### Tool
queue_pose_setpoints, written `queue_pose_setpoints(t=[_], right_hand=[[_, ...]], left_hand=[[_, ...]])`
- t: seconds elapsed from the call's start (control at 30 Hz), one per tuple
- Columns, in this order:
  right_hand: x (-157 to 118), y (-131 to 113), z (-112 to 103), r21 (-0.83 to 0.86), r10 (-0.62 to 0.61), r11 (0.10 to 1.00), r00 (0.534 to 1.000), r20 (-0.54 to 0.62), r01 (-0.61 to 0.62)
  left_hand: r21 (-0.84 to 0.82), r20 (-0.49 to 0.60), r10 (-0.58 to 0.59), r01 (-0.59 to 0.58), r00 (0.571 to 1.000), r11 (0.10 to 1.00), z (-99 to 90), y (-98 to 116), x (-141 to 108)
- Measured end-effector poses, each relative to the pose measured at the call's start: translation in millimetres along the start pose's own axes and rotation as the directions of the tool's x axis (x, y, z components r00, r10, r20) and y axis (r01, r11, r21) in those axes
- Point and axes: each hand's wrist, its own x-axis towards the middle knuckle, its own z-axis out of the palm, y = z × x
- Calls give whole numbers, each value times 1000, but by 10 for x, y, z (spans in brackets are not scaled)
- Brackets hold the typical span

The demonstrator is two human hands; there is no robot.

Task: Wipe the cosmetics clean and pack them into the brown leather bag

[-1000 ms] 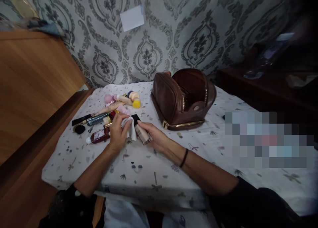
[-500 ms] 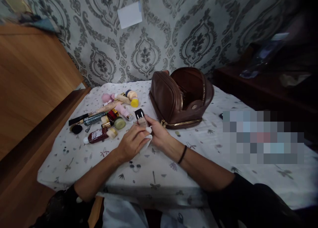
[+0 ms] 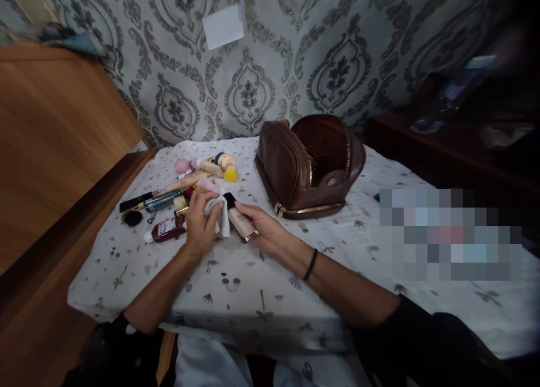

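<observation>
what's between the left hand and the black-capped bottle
In the head view, a white cloth or tissue held by the left hand lies between it and the bottle.

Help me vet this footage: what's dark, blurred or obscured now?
Head view: dim, upper right nearly black; head view: clear, white-capped plastic bottle blurred; head view: coarse pixelation at right; head view: brown leather bag shadowed inside; head view: rectangular black-capped beige bottle lacks readable lettering.

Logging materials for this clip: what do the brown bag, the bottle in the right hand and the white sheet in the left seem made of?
Brown bag: leather or imitation leather, by its smooth, soft sheen; gold zip looks metal.
Bottle: glass or clear hard plastic, by its shiny, clear-looking base; black cap probably plastic.
White sheet: matte, soft folds suggest tissue or thin cloth.
</observation>
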Motion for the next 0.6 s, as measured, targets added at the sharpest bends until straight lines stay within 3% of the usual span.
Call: queue_pose_setpoints(t=[0.1, 0.2, 0.3, 0.4, 0.5, 0.6], right_hand=[[15, 0, -7, 47, -54, 997, 997, -59, 57], [40, -41, -12, 110, -86, 988, 984, -156, 104], [54, -106, -21, 129, -20, 990, 979, -202, 47], [31, -166, -16, 156, 63, 987, 984, -167, -37], [-16, -186, 11, 228, 88, 972, 989, -115, -60], [-48, -154, 37, 247, 50, 969, 994, -94, -25]], left_hand=[[5, 58, 35, -35, 998, 999, 26, 7, -36], [-26, 151, 157, -155, 976, 988, 74, 87, -118], [-85, 209, 309, -297, 928, 951, 113, 186, -189], [-115, 225, 395, -378, 891, 918, 134, 233, -218], [-124, 233, 366, -346, 901, 930, 147, 214, -225], [-144, 258, 271, -240, 927, 960, 157, 166, -246]])
